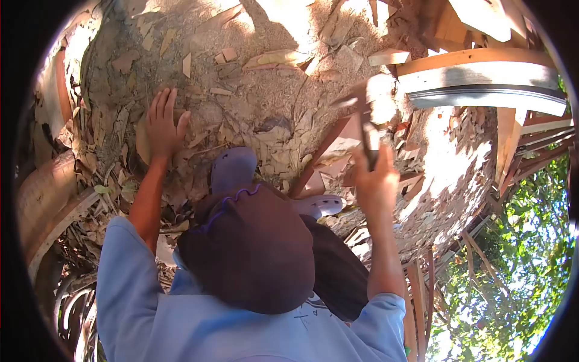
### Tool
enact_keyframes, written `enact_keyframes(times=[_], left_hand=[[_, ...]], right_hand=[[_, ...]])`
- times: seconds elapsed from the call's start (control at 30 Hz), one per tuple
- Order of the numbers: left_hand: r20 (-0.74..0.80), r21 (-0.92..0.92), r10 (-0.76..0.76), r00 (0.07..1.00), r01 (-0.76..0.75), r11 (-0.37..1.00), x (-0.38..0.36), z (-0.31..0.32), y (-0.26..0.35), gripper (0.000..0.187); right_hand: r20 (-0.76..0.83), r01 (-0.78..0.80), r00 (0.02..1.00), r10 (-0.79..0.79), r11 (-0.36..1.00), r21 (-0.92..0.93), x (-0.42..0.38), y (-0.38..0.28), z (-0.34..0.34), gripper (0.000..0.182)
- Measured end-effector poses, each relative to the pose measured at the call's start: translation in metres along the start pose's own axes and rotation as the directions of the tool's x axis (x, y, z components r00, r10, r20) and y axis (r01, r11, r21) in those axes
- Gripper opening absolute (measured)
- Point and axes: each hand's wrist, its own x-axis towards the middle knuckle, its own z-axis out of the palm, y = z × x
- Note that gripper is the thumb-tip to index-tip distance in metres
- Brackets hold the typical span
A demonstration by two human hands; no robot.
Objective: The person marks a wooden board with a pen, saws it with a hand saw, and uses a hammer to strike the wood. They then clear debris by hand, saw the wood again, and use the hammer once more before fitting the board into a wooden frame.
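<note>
My left hand (166, 123) lies palm down, fingers stretched out and thumb apart, over a rounded brown piece (143, 140) on the ground, most of it hidden under the hand. My right hand (377, 175) is wrapped round the handle of a dark hand tool (363, 114). The tool points away from me, and a narrow blurred head juts left from its far end; I cannot tell whether it is a hatchet or a hammer. Below it lies a reddish-brown flat wood piece (335, 142). Both my feet, in bluish-grey shoes (234, 168), are planted between the hands.
Wood chips (228, 55) and dry leaves cover the dirt. Curved timber pieces (476, 72) jut in from the upper right, with more boards (509, 145) leaning behind. A thick log (51, 187) lies at the left. Green foliage (512, 271) shows at lower right.
</note>
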Motion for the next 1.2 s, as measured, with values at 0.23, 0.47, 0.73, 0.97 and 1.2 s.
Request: enact_keyframes(times=[0.23, 0.47, 0.73, 0.97, 1.2], left_hand=[[-0.006, 0.010, 0.006, 1.000, -0.006, 1.000, -0.002, -0.003, 0.005, 0.061], [-0.014, 0.003, 0.001, 1.000, -0.001, 1.000, -0.007, 0.001, 0.002, 0.060], [-0.027, 0.018, 0.028, 0.999, -0.028, 0.999, -0.001, 0.004, 0.004, 0.060], [-0.017, 0.037, -0.009, 1.000, 0.010, 0.999, 0.001, -0.006, -0.003, 0.058], [-0.013, 0.031, 0.014, 1.000, -0.014, 0.999, 0.001, -0.004, 0.009, 0.058]], right_hand=[[-0.076, -0.211, 0.973, 0.217, 0.974, 0.083, -0.009, -0.005, -0.004, 0.037], [0.282, -0.297, 0.919, 0.275, 0.954, 0.037, -0.015, 0.066, 0.021, 0.045], [-0.408, 0.003, 0.887, 0.218, 0.878, 0.478, 0.052, 0.010, -0.129, 0.039], [0.331, -0.180, 0.919, 0.213, 0.975, -0.126, 0.004, 0.116, 0.050, 0.049], [-0.194, -0.038, 0.974, 0.117, 0.929, 0.367, 0.045, 0.011, -0.111, 0.044]])
